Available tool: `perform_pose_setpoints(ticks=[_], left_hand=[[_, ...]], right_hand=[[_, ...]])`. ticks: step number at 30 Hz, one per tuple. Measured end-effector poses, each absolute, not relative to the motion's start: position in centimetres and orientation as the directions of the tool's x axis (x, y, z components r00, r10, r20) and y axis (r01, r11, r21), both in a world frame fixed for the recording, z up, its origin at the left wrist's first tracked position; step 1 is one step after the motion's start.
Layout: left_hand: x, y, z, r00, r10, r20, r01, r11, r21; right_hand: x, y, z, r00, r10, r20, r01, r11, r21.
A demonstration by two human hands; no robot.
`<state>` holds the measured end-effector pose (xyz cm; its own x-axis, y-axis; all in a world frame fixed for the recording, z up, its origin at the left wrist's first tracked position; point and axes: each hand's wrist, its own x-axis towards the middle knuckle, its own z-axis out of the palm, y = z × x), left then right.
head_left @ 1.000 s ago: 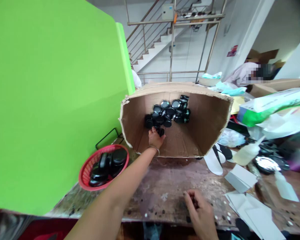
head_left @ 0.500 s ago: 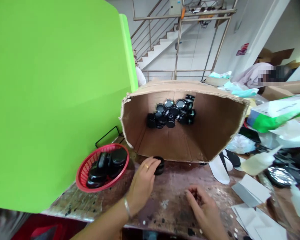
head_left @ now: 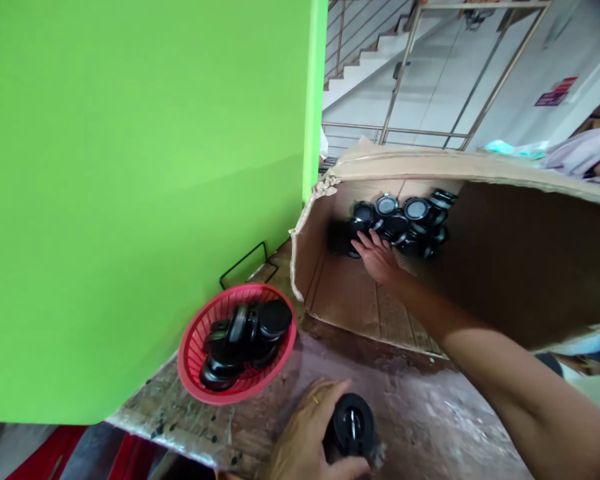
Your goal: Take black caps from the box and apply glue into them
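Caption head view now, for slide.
Left hand grips a round black object; right hand reaches inside the cardboard box.

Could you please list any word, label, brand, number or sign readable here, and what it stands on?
No text is readable.
Red-and-purple rectangular sign on the white wall: too small and blurred to read.
Brown cardboard box: no lettering can be made out.
Black round object in the left hand: none legible.
Glossy black rounded objects in the red plastic basket: none legible.
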<state>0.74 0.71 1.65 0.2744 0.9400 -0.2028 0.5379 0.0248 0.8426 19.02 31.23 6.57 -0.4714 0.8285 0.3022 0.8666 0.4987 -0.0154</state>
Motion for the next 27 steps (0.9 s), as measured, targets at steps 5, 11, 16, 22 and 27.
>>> perform_pose_setpoints(ticks=[5, 11, 16, 22, 27], left_hand=[[0.2, 1.0, 2.5, 0.336, 0.907, -0.254, 0.509, 0.052, 0.859], [0.2, 0.9, 3.3, 0.342, 0.905, -0.254, 0.439, 0.085, 0.894], [0.1, 0.0, 1.8, 0.132, 0.983, -0.125, 0.338, 0.074, 0.938], [0.0, -0.2, 1.4, 0.120, 0.991, -0.065, 0.348, 0.019, 0.937], [0.1, -0.2, 1.4, 0.223, 0.970, -0.093, 0.423, -0.010, 0.906]], right_hand=[[18.1, 33.2, 8.0, -0.452, 0.854, 0.257, 0.859, 0.494, -0.132], [20.2, 24.6, 7.9, -0.456, 0.883, 0.111, 0.793, 0.459, -0.400], [20.7, 15.1, 6.4, -0.470, 0.862, -0.190, 0.401, 0.017, -0.916], [19.0, 13.2, 7.6, -0.735, 0.615, -0.285, 0.341, -0.029, -0.940], [17.5, 22.6, 8.9, -0.582, 0.812, 0.034, 0.614, 0.467, -0.636]])
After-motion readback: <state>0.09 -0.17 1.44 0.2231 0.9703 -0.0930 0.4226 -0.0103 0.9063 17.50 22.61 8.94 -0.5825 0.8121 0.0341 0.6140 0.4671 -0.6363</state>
